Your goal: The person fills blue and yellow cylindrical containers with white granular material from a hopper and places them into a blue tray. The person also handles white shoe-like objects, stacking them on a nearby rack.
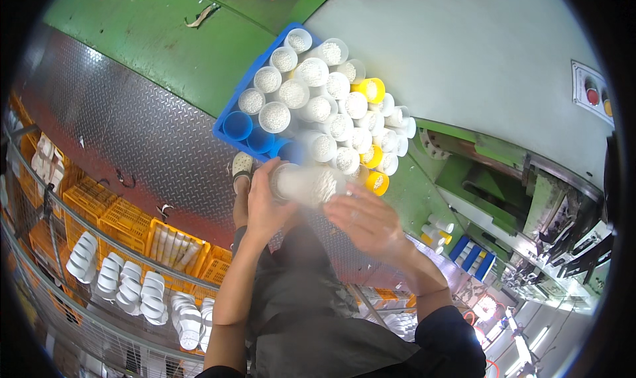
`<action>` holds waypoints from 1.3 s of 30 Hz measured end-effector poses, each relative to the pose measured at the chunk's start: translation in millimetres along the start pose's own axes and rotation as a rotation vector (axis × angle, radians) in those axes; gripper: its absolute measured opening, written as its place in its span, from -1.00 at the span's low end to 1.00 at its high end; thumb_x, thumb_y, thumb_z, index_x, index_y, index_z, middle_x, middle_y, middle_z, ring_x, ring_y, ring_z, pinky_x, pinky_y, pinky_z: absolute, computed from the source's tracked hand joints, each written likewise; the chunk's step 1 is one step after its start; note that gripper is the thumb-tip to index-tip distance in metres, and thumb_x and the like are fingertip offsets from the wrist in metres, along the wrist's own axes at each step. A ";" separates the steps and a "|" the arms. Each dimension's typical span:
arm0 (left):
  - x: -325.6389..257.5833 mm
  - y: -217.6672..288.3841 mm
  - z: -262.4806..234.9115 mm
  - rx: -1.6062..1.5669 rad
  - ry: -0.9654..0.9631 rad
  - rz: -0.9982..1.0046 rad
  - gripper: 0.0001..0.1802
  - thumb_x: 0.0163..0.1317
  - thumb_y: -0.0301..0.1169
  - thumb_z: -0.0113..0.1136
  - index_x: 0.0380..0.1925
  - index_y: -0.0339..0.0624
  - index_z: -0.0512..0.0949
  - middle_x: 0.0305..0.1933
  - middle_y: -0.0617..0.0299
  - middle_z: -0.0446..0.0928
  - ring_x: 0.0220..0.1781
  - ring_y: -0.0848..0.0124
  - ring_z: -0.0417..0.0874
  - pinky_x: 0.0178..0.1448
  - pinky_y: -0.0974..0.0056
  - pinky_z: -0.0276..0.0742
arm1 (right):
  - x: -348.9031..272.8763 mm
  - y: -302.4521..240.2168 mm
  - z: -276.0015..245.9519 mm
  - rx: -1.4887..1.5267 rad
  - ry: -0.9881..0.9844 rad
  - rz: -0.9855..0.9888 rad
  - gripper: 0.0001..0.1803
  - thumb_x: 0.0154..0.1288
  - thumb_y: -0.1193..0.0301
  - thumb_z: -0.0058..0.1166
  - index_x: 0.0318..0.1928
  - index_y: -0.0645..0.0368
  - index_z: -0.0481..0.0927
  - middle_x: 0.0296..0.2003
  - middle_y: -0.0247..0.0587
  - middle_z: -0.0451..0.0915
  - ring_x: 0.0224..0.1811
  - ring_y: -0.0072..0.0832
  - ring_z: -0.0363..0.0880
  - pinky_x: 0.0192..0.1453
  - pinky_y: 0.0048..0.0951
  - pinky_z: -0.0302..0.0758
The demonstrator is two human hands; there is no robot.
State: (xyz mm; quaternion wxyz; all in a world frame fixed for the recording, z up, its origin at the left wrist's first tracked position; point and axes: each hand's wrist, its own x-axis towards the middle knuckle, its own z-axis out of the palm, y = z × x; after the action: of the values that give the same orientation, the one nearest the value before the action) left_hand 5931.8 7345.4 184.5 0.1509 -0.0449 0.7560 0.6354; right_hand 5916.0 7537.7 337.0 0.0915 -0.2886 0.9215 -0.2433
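standing on a raised diamond-plate platform (126,126), looking straight down. far left and below, past the railing, there are orange crates (109,219) and rows of white moulded soles (142,292) laid out on a rack.

moving in, the left hand (264,202) is curled round one end of a clear plastic cup (306,182) full of white pellets, fingers wrapped on it. the cup is tipped on its side and blurry, held between both hands just below the blue crate (233,116). the right hand (368,220) is loosely spread at the cup's other end, palm toward it; too smeared to say whether it actually grips or just steadies it.

the crate sits up against the grey machine housing (464,60) and it's packed: loads of filled cups (311,73) standing upright with pellets in them, a few yellow cups (370,90) along the right edge. near the lower left corner a couple of blue cups (237,125) look empty, so my guess is most of the filling is done and only those few plus the one in hand are left.

further right, the green machine frame (477,172) and a small panel with a red and a yellow button (593,94).
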 end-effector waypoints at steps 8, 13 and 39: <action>-13.7 3.6 -5.0 -0.015 -0.001 0.230 -0.35 -0.21 -0.48 0.58 0.02 -0.16 0.60 0.13 0.06 0.61 0.22 0.04 0.57 0.31 0.07 0.49 | 17.7 -7.4 -4.0 0.281 0.000 0.013 -0.76 0.18 0.55 0.27 -0.10 0.21 0.72 0.07 -0.15 0.66 0.15 -0.23 0.63 0.31 -0.10 0.55; -28.3 -7.4 -21.8 0.082 0.061 0.216 -0.42 -0.07 -0.51 0.54 0.01 -0.18 0.54 0.15 0.03 0.61 0.23 0.07 0.61 0.30 0.10 0.51 | 49.1 78.0 64.3 0.321 0.032 0.345 -0.76 0.35 0.47 0.06 -0.09 0.39 0.65 0.11 0.12 0.60 0.14 -0.03 0.58 0.17 -0.13 0.53; -34.3 -42.5 -108.2 0.047 0.234 0.130 -0.45 -0.01 -0.58 0.47 0.04 -0.18 0.51 0.16 0.00 0.59 0.19 0.12 0.64 0.26 0.17 0.53 | 87.8 232.8 296.9 0.277 -0.207 0.465 -0.52 0.25 0.36 0.32 0.19 0.04 0.60 0.12 -0.12 0.65 0.18 -0.27 0.60 0.25 -0.25 0.54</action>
State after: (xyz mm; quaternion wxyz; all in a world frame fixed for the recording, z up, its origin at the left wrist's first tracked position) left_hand 5956.9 7227.7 169.9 0.0209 -0.0661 0.7843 0.6165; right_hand 5822.7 7536.1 -38.9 0.2766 -0.0778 0.9068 -0.3086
